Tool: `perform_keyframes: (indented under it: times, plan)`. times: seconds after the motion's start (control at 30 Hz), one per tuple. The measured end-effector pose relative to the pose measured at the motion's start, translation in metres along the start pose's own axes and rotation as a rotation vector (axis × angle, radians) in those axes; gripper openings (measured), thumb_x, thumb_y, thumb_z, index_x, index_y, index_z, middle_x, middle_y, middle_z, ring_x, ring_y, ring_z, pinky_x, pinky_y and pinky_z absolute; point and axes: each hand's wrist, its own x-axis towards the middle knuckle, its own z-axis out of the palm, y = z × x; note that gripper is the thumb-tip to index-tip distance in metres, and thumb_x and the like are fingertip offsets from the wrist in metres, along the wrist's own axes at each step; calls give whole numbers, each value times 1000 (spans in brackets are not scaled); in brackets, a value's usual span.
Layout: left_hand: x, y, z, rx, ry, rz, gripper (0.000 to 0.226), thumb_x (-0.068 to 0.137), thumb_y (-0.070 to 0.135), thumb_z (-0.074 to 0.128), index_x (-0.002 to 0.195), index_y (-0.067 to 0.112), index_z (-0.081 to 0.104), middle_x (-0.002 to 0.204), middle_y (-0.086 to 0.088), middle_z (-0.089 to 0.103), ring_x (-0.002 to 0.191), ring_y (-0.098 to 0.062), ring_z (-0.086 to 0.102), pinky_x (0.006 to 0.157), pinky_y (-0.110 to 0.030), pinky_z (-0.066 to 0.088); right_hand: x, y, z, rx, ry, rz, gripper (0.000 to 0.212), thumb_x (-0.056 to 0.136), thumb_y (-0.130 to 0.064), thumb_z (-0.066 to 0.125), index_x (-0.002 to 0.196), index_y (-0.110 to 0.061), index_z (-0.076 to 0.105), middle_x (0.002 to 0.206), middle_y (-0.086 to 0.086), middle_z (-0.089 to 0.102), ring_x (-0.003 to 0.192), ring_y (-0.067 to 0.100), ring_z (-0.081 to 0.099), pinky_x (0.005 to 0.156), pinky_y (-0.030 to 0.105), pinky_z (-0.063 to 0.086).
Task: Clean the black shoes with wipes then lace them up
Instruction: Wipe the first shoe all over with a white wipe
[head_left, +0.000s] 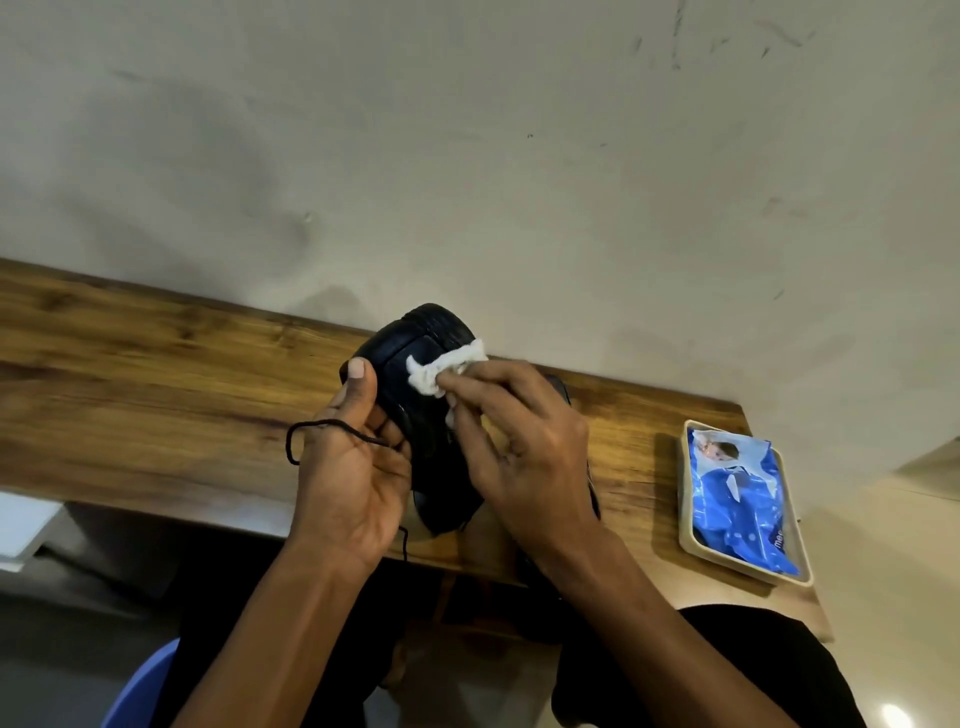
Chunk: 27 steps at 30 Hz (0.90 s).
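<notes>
Head view, looking down over our two forearms. Largest in the field is the pale plaster wall (467, 156), scuffed with dark marks toward its upper right. Below it runs the wooden table (156, 374), its grain lengthwise and its far edge against the wall. Near the table's right end sits a cream tray (691, 545) that holds a blue wipes packet (737, 499), crumpled and torn open at its top. At lower left we see part of a blue chair (140, 686).

We hold one black shoe (410, 353) above the table's near edge, toe toward the wall and ribbed sole edge uppermost. Our left hand (353, 467) grips the shoe from its left side: the thumb lies flat along the toe area and the fingers curl round the upper, though their tips are hidden behind it. Our right hand (519, 447) pinches a crumpled white wipe (441, 371) between thumb and curled fingers and presses it against the front of the shoe, near the toe.

A dark shape, possibly a second shoe (558, 387), lies on the table behind the right hand; we cannot tell more of it. A thin black lace (311, 431) loops across the left wrist and hangs below the table edge.
</notes>
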Motion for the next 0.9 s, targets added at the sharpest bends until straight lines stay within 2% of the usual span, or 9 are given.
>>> perform_keyframes:
  times: [0.03,0.13,0.3,0.4,0.47,0.57,0.7,0.8,0.9]
  plan:
    - [1,1,-1,-15,-11,-18,48,94,45,54,122,7,64,103,-5,68,83,-9,66,55,-14,54,-7,-4,2,15,-38,-26,20,86,2,74,105,-2,76,104,11,69,97,19,67,84,26,55]
    - [4,1,-4,-47,-33,-48,52,98,44,46,126,3,61,118,-15,70,105,-23,70,83,-30,60,-22,-9,4,34,-134,-72,18,87,1,74,105,-2,76,103,11,69,97,19,66,85,27,54]
    - [5,-4,-4,-126,36,-25,35,95,37,56,103,7,70,100,-3,72,87,-7,68,82,-18,57,3,9,0,23,-34,41,15,87,0,73,100,-4,77,101,7,71,93,15,68,84,22,54]
    - [4,-10,-2,-139,43,-60,38,98,34,52,99,4,75,104,-9,76,102,-14,72,104,-28,48,16,15,3,57,15,125,14,87,1,71,99,-4,77,99,6,71,86,12,68,77,25,56]
    - [4,-11,0,-152,50,-55,38,99,34,50,102,3,73,104,-10,76,98,-14,73,100,-28,50,9,13,4,54,-14,130,14,87,1,70,99,-5,76,100,4,70,89,12,67,78,26,55]
    - [9,-9,-4,-136,65,-60,40,100,37,48,106,2,68,100,-11,75,88,-14,74,79,-26,61,-18,0,4,85,-115,98,14,89,-1,71,102,-6,75,103,4,68,95,13,65,81,25,54]
    - [10,-8,-9,-106,71,-84,49,98,44,50,91,3,76,95,-13,74,87,-24,74,80,-41,61,-35,-9,7,119,-209,51,17,89,-3,72,106,-5,75,105,7,68,97,16,65,82,30,55]
    - [7,-9,-5,-129,17,-113,55,97,48,49,100,-1,73,99,-16,73,89,-22,74,77,-32,62,-16,-8,10,95,-166,27,18,88,-3,72,106,-4,76,104,9,68,95,19,66,79,31,55]
    - [6,-13,-4,-133,-22,-65,48,101,42,45,107,1,70,102,-13,73,95,-16,73,77,-24,60,9,-10,16,41,-126,-1,21,88,-3,72,109,-5,76,103,10,68,96,23,66,78,36,55]
